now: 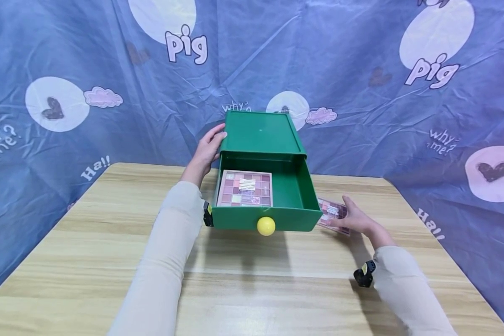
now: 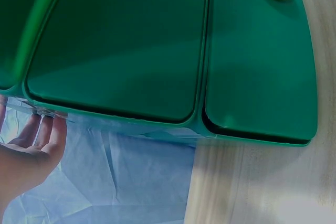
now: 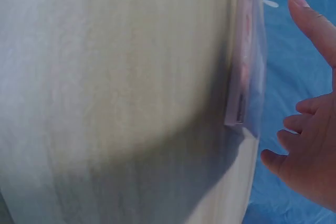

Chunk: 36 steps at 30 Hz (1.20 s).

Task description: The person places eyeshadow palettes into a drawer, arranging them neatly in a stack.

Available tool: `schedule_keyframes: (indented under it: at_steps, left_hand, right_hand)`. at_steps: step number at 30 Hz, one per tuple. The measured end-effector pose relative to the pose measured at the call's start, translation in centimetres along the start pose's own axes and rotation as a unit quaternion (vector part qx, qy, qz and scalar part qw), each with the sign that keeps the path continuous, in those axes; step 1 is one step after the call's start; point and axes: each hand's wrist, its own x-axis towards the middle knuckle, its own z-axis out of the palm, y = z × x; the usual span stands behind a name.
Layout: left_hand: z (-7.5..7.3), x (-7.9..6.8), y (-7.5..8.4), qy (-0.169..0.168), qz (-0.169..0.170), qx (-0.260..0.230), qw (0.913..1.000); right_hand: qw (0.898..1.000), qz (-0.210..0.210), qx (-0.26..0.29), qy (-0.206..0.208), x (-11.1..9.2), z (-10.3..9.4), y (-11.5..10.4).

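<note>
A green drawer box (image 1: 260,133) has its drawer (image 1: 266,218) pulled out, with a round yellow knob (image 1: 266,226) on the front. Inside, at the left of the drawer, lies a pink eyeshadow palette (image 1: 245,189). My left hand (image 1: 207,149) holds the box at its upper left edge; the left wrist view shows its fingers (image 2: 44,135) against the green edge, tips partly hidden. My right hand (image 1: 354,217) is spread over a second eyeshadow palette (image 1: 329,210) right of the drawer. Thumb and fingers stand wide apart in the right wrist view, beside that palette (image 3: 241,61).
A light wooden table (image 1: 252,298) lies under everything, with shadows below the drawer front. Blue printed cloth (image 1: 252,56) hangs behind the table and along its sides. Black wrist cameras (image 1: 364,274) are strapped over both pale sleeves (image 1: 407,284).
</note>
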Motion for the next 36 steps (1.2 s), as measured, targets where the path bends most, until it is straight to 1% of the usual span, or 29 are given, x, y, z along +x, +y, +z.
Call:
schedule_keyframes:
  at_steps: [7, 15, 19, 25, 28, 32, 36]
  left_hand:
    - [0.0, 0.0, 0.1, -0.002, -0.001, 0.0, 1.0]
    - [0.0, 0.2, 0.0, -0.003, -0.006, -0.006, 1.0]
    - [-0.1, 0.2, 0.0, -0.002, -0.005, -0.004, 1.0]
    - [-0.1, 0.2, -0.1, -0.001, -0.003, -0.002, 1.0]
    - [-0.2, 0.2, -0.1, 0.001, -0.003, 0.0, 1.0]
    - [-0.1, 0.0, -0.1, 0.002, -0.002, -0.001, 1.0]
    - [-0.1, 0.0, 0.0, 0.002, -0.002, -0.001, 1.0]
  right_hand:
    - [1.0, 0.011, -0.026, -0.004, 0.4, 0.4, 0.5]
    - [0.999, 0.025, -0.037, -0.001, 0.6, 0.7, 0.9]
    - [0.999, 0.02, -0.038, 0.002, 0.6, 0.7, 1.2]
    - [0.999, 0.038, -0.014, -0.019, 0.4, 0.7, 1.1]
    - [0.999, 0.038, -0.013, -0.025, 0.2, 0.6, 1.1]
    - [0.999, 0.028, -0.029, -0.015, 0.0, 0.6, 1.2]
    - [0.999, 0.021, -0.045, 0.004, -0.3, 0.7, 1.5]
